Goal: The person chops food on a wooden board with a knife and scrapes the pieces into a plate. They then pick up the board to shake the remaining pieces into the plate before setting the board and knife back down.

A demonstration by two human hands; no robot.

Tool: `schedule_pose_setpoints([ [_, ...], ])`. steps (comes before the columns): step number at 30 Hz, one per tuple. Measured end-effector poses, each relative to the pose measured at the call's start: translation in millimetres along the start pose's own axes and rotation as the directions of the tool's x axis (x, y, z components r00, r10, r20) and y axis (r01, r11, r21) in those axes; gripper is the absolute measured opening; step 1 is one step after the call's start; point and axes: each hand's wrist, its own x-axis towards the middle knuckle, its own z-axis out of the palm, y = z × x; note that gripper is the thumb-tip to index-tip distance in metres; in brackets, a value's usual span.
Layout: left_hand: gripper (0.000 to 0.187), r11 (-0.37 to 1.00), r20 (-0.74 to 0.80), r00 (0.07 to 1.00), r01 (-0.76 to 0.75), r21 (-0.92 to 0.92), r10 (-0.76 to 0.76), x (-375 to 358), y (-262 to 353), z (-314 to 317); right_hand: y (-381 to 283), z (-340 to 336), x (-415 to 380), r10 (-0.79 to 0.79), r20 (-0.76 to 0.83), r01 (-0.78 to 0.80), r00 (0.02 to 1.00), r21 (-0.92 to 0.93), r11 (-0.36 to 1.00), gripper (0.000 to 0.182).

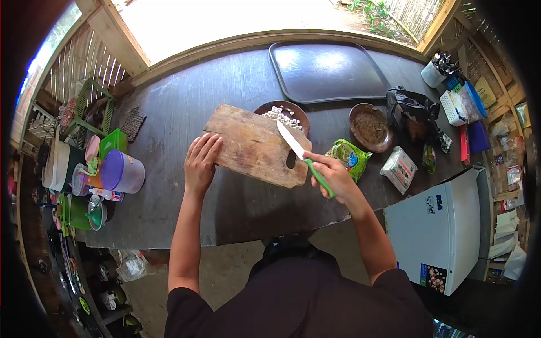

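Note:
A wooden cutting board (253, 145) is at the middle of the dark table, its upper right edge over part of a brown bowl (305, 120). Small white pieces (282, 116) lie in that bowl. My left hand (202, 158) grips the board's left end, fingers on top. In my right hand (332, 176) is a knife with a green handle (320, 178); its white blade (288, 138) points up and left over the board's right part, near the bowl. Whether the blade touches the board I cannot tell. The board's surface is bare and stained.
A black tray (332, 72) lies at the back. Right of the board are a green packet (348, 158), a brown dish (370, 128), a white package (399, 170) and a black bag (414, 110). Purple-lidded tub (124, 172) and other containers stand left.

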Motion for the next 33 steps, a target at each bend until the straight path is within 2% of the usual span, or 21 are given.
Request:
schedule_pose_setpoints([
  [3,0.037,1.0,-0.004,1.0,0.016,0.004,-0.016,-2.7,-0.5,-0.1,-1.5,8.8,-13.5,-0.248,-0.225,0.134,0.942,-0.426,0.895,0.047],
  [4,0.037,1.0,-0.008,1.0,0.019,0.008,-0.019,-2.7,-0.7,-0.3,4.4,8.4,-8.7,-0.472,-0.22,0.243,0.854,-0.633,0.735,0.046],
  [6,0.037,1.0,-0.004,1.0,0.016,0.018,-0.016,-3.3,-0.7,-1.3,15.1,10.2,3.8,-0.816,-0.042,0.297,0.576,-0.92,0.257,0.046],
  [9,0.037,1.0,-0.008,1.0,0.013,0.018,-0.013,-3.5,1.1,-5.0,9.7,19.4,-0.4,-0.666,0.015,0.149,0.746,-0.978,0.144,0.043],
  [12,0.037,1.0,-0.001,1.0,0.002,0.016,-0.002,-7.4,3.6,-7.6,18.5,20.6,15.2,-0.69,0.018,0.113,0.724,-0.989,0.092,0.044],
  [15,0.036,1.0,0.004,1.0,0.007,0.006,-0.007,-14.4,7.4,-10.9,14.0,18.5,17.7,-0.711,-0.014,0.106,0.703,-0.987,0.124,0.044],
  [18,0.036,1.0,0.007,1.0,0.02,-0.004,-0.02,-20.7,12.6,-14.2,15.5,29.8,6.1,-0.727,0.123,0.338,0.676,-0.928,0.158,0.043],
  [21,0.035,0.999,0.005,1.0,0.024,-0.024,-0.024,-24.8,18.1,-13.3,18.7,44.6,-3.7,-0.655,0.202,0.345,0.728,-0.934,0.096,0.043],
  [24,0.035,0.999,0.015,1.0,0.026,-0.027,-0.026,-30.2,19.5,-10.4,27.8,38.0,10.5,-0.683,0.064,0.221,0.727,-0.965,0.145,0.042],
  [27,0.035,0.998,0.02,0.999,0.034,-0.046,-0.034,-32.2,23.3,-10.3,28.4,20.8,22.9,-0.62,-0.063,0.119,0.782,-0.962,0.248,0.043],
  [30,0.035,0.998,0.018,0.999,0.035,-0.051,-0.034,-36.7,27.5,-10.5,28.9,13.1,26.1,-0.607,-0.111,0.093,0.787,-0.951,0.295,0.044],
  [33,0.035,0.999,0.02,0.999,0.038,-0.037,-0.037,-45.7,33.7,-14.2,35.4,11.2,24.5,-0.662,-0.118,0.105,0.74,-0.952,0.286,0.044],
])
